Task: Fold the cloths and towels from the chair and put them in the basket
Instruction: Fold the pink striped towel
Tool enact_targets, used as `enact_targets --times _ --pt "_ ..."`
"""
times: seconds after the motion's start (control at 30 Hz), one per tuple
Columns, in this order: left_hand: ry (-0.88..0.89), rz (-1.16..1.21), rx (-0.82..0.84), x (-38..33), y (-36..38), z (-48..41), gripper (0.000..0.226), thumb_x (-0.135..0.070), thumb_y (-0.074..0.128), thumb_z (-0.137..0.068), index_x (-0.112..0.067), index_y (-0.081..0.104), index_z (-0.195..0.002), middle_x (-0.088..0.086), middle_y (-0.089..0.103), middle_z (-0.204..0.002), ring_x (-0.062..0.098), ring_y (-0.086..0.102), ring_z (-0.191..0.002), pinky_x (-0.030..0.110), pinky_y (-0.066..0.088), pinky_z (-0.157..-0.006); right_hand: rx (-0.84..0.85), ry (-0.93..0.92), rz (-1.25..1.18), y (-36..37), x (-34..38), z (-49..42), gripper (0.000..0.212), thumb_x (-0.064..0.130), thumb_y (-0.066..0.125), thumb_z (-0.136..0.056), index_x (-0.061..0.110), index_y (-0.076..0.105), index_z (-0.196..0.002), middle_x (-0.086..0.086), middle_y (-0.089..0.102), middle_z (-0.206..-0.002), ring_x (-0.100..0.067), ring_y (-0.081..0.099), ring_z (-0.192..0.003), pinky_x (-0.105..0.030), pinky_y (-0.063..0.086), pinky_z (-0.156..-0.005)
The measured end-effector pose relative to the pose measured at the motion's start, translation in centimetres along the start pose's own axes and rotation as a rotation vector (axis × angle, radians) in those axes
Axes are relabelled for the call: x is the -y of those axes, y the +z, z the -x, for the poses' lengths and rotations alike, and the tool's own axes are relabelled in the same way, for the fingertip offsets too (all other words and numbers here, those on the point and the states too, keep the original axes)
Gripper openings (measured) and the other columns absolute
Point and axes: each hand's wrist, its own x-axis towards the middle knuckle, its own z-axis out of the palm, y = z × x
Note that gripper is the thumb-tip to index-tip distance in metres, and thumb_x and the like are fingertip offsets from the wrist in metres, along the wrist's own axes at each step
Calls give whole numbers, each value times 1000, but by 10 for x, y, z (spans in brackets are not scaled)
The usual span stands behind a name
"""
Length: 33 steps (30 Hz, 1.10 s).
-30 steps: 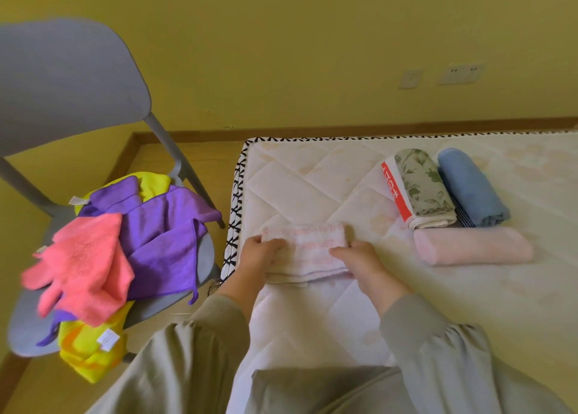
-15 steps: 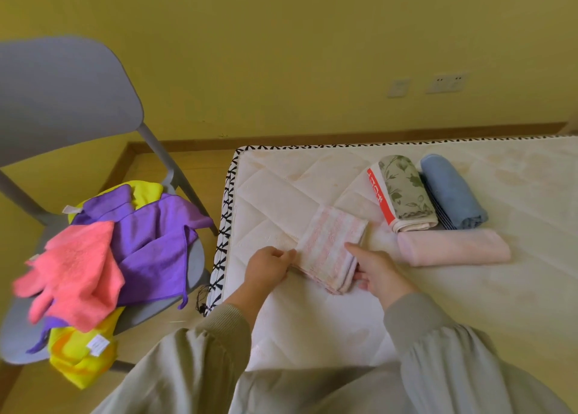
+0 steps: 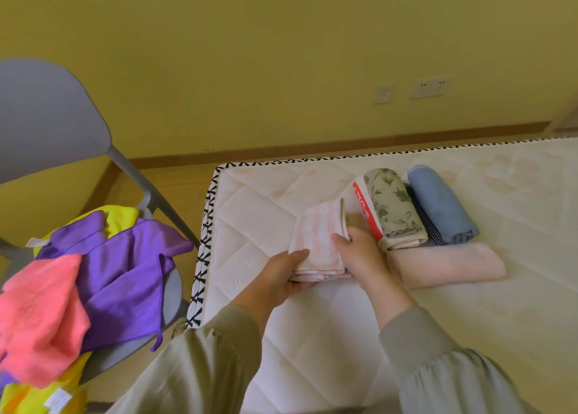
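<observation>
The folded pink-and-white striped terry towel is held just above the white quilted mattress, near its left edge, with its long side running from 6 to 12 o'clock. The left hand grips the towel's near left corner, with the thumb on top and the fingers curled beneath. The right hand pinches the right edge, with the thumb lying over the cloth. Both hands are closed on the towel.

Three rolled towels lie on the mattress from 1 to 4 o'clock of it. A green floral roll with a red-and-white band is just beside the right hand. A blue roll is next to that one, on its far side. A pale pink roll lies across their near ends and touches the floral one.

At 8 to 9 o'clock, off the mattress, stands a grey plastic chair. Its seat holds a loose heap: a purple microfibre cloth is spread in the middle, and a coral-pink fleecy cloth lies over its left part. A yellow cloth shows behind the heap, and more yellow fabric shows below it.

At 1 o'clock, two beige wall sockets sit on the yellow wall.
</observation>
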Motion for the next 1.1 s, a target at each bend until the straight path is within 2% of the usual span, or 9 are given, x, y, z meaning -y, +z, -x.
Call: enact_targets --times 0.1,0.23,0.33,0.5,0.63,0.7,0.87,1.0,1.1 --pt "110 22 -52 -2 1 -8 21 -7 55 -93 -7 57 -114 11 71 -100 27 70 -87 33 58 -63 -67 93 -113 2 -1 -10 22 21 53 -92 3 65 -94 -6 65 -84 -25 61 -82 -37 52 -75" --pt "215 -93 -138 -3 10 -16 30 1 49 -92 -10 54 -120 13 65 -111 31 65 -96 38 58 -66 16 282 -246 0 -5 -18 5 4 59 -78 4 63 -80 -11 63 -70 -25 61 -63 -30 50 -56" --pt "285 -158 -168 -7 20 -23 35 5 46 -91 -10 54 -122 14 65 -111 32 65 -98 44 57 -77 110 457 -269 -4 -10 -23 10 7 63 -81 9 56 -74 -10 57 -65 -20 52 -52 -24 40 -48" --pt "361 -115 -99 -12 39 -32 34 -2 51 -92 -16 51 -123 5 64 -112 25 64 -102 42 56 -83 -330 179 -377 -4 -5 -22 9 11 59 -80 5 65 -79 -19 66 -80 -31 59 -71 -42 53 -73" --pt "316 -533 -342 -15 39 -45 45 -28 56 -92 -13 47 -134 3 57 -122 18 57 -102 31 48 -88 -332 352 -376 -4 -14 -21 23 23 59 -83 0 63 -88 -7 59 -74 -26 58 -75 -38 51 -69" --pt "324 -598 -409 -18 34 -51 47 -30 56 -92 -15 47 -135 3 55 -124 16 54 -98 30 46 -88 -301 455 -492 -1 -18 -22 18 21 63 -82 3 61 -84 -5 57 -70 -24 57 -66 -33 47 -53" --pt "308 -565 -349 -13 35 -55 52 -14 57 -87 -18 44 -137 -2 64 -88 15 61 -85 35 54 -86 -316 565 -790 5 -20 -23 9 6 63 -82 4 58 -76 -8 54 -58 -15 45 -45 -23 34 -44" --pt "355 -556 -316 -8 47 -59 52 -10 55 -88 -19 44 -138 4 66 -90 21 65 -88 36 57 -79 -461 411 -799 5 -17 -25 20 9 60 -85 3 54 -68 -6 52 -55 -13 46 -44 -22 39 -42" --pt "379 -547 -335 -4 53 -60 51 -10 57 -88 -19 45 -136 -1 64 -81 14 63 -79 32 57 -74 -477 503 -906 4 -20 -25 18 12 64 -85 4 54 -72 -6 50 -58 -14 43 -45 -23 33 -43"
